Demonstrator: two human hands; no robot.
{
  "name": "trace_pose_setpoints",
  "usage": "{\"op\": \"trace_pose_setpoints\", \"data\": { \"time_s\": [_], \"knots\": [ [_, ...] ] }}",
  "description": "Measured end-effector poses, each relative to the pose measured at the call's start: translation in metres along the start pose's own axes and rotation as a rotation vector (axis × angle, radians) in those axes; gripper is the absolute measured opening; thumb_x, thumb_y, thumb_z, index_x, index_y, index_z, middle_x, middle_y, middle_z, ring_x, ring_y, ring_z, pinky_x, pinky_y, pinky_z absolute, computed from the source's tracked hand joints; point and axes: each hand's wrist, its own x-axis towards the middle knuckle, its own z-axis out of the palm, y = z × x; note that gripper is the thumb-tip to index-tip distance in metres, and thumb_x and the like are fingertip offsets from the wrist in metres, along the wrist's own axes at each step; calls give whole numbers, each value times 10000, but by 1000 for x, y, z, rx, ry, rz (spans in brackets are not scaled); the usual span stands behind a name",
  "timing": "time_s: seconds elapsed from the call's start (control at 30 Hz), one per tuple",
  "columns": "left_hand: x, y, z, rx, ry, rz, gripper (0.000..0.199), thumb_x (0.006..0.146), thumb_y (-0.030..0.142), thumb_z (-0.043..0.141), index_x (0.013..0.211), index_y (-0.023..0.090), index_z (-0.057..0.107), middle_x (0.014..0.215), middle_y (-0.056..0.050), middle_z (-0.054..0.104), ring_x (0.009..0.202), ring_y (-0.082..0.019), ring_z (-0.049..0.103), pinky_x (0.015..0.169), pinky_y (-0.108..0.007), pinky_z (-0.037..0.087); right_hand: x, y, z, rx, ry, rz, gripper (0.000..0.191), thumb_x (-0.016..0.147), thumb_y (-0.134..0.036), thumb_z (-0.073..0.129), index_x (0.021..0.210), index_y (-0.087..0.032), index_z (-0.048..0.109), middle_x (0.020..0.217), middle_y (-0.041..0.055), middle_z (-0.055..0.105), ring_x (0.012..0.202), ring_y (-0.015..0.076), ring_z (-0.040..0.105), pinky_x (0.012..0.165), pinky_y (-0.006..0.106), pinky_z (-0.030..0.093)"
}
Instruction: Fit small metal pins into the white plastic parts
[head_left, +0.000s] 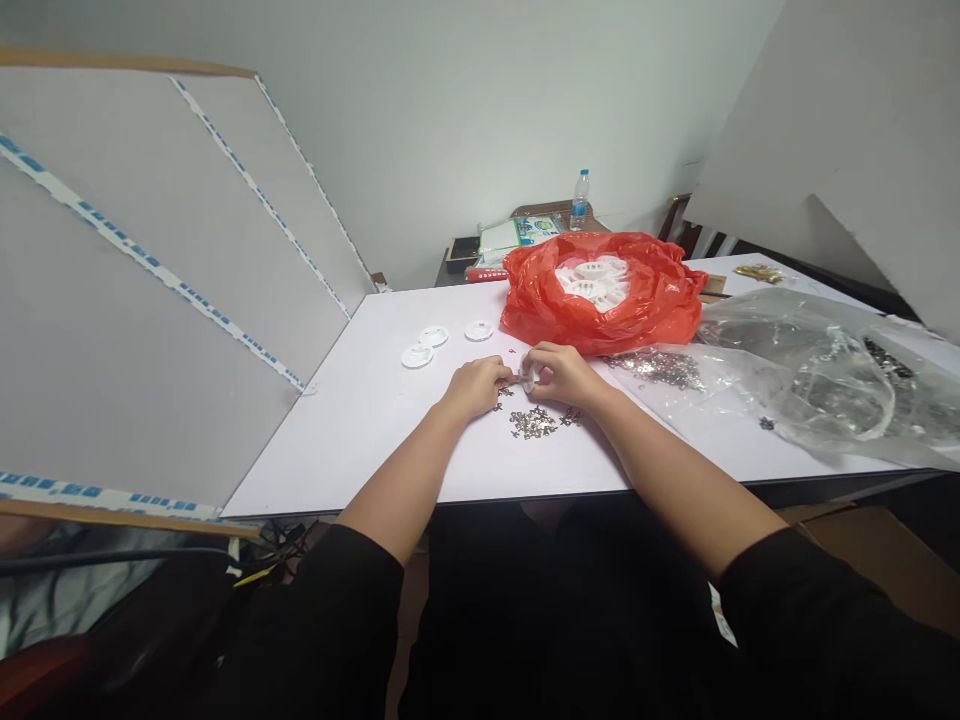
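My right hand (564, 376) grips a white round disc (529, 379), like a flat spool, tilted up on edge over the table. Close on its left, my left hand (477, 386) is closed in a pinch at the disc's side; what lies between its fingertips is too small to make out. Below both hands a pile of small silvery metal pieces (534, 423) is spread on the white table (360, 420), with a few more scattered near the fingers. Farther back on the left lie three white discs (478, 331), two of them overlapping.
A red plastic bag (622, 320) full of white discs stands behind my right hand. Clear plastic bags (810, 380) with metal pieces cover the right side. Grey panels (135, 280) flank the table. A water bottle (580, 200) stands at the back.
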Motion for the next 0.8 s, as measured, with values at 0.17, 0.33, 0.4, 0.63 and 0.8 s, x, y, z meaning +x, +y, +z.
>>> {"op": "trace_pose_setpoints", "data": {
  "time_s": [0.17,0.33,0.4,0.63,0.8],
  "knots": [
    [1,6,-3,31,-26,-40,234,859,137,560,926,260,747,970,-18,653,806,-157,530,623,-310,295,1,1,2,1,8,-13,247,665,-138,663,910,-113,685,952,46,582,760,40,497,722,147,376],
    [2,12,-5,35,-44,-74,233,850,114,550,920,242,731,978,-35,646,832,-170,538,627,-314,299,2,5,3,4,11,-30,232,664,-165,687,890,-115,689,941,54,587,767,54,501,723,155,378],
    [2,14,-6,42,-45,-78,243,839,96,545,920,239,724,982,-36,644,834,-172,538,630,-316,301,3,6,3,5,9,-26,240,659,-167,695,894,-120,693,952,53,591,769,54,507,722,158,382],
    [2,17,-7,62,-61,-74,230,798,62,556,878,224,698,961,-40,631,837,-175,536,639,-318,307,2,8,3,-4,12,-29,243,648,-174,710,885,-121,695,974,57,603,789,65,529,729,168,399],
    [3,18,-7,63,-61,-74,190,809,76,563,865,214,682,955,-40,627,827,-175,537,635,-324,299,2,9,4,-13,19,-22,226,655,-176,697,876,-126,693,975,51,604,802,67,538,741,173,402]
  ]
}}
